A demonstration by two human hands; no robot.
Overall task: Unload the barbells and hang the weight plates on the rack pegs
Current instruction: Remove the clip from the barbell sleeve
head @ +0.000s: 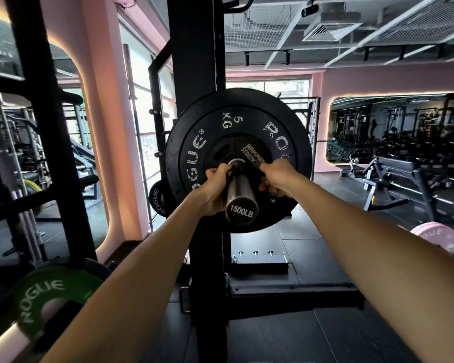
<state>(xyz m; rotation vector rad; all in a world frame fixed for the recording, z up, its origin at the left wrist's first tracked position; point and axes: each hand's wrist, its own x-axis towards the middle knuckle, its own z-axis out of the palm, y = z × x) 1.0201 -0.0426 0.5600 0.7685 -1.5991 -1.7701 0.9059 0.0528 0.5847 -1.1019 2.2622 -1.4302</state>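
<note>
Fingers of the left hand (pixel 212 191) curl around the barbell sleeve (pixel 240 195) at centre frame, gripping it just behind the small black Hammer Strength plate (pixel 247 150), while the right hand (pixel 275 176) pinches that plate's lower right rim. Behind it on the sleeve sits the large black 5 kg Rogue plate (pixel 194 158), in front of the black rack upright (pixel 194 61). At lower left lies a green Rogue plate (pixel 50 292); a pink plate (pixel 435 235) shows at the right edge.
</note>
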